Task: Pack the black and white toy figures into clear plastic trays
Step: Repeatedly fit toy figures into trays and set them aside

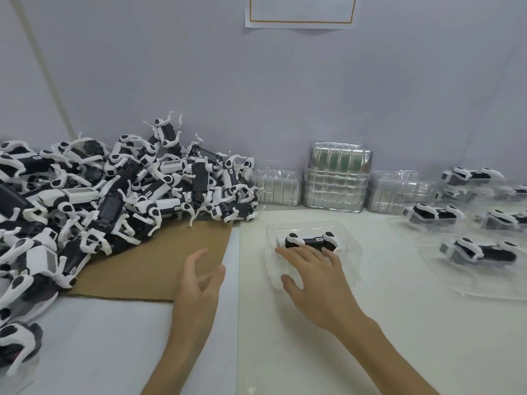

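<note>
A black and white toy figure (312,240) lies in a clear plastic tray (352,252) at the table's middle. My right hand (313,277) lies over the tray's near half, fingers spread, fingertips touching the figure. My left hand (199,280) hovers over a brown cardboard sheet (148,266), fingers loosely spread and holding nothing. A big heap of loose toy figures (99,195) covers the left of the table.
Stacks of clear trays (336,178) stand against the back wall. Several trays with figures packed in them (479,252) lie at the right. A paper notice (301,12) hangs on the wall above.
</note>
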The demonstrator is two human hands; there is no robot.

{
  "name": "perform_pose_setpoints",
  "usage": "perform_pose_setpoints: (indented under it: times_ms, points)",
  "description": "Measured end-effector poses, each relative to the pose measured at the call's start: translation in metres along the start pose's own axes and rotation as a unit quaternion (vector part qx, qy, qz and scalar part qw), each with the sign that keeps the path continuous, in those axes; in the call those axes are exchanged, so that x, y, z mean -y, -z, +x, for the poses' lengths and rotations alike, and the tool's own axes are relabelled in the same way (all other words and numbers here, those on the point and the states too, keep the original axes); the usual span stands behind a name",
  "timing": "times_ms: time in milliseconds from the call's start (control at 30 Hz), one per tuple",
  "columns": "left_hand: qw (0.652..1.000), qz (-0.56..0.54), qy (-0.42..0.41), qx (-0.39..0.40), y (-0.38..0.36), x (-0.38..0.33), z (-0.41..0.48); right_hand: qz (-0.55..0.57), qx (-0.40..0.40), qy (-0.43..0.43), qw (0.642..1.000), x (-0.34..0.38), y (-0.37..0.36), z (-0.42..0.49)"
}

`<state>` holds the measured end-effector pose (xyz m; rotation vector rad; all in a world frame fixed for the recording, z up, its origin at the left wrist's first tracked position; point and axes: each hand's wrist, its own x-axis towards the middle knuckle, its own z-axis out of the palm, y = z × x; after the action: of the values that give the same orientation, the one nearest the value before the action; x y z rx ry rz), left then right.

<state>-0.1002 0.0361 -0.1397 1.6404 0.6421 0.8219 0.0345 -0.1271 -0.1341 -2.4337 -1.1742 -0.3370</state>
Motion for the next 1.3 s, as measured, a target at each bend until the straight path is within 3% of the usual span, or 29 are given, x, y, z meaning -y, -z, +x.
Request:
perform_pose_setpoints:
  times_ms: [567, 1133, 1300]
  points:
    - [0.998, 0.041, -0.027, 0.04, -0.01, 0.001, -0.009, -0.084, -0.022, -0.163, 0.983, -0.149, 0.041, 0.06]
    - [0.997, 0.054, -0.017, 0.043, -0.013, 0.003, -0.008, -0.118, -0.026, -0.261, 0.958, -0.217, 0.061, 0.067]
    - [0.997, 0.057, -0.021, 0.044, -0.012, 0.003, -0.009, -0.205, -0.034, -0.315, 0.926, -0.221, 0.064, 0.071]
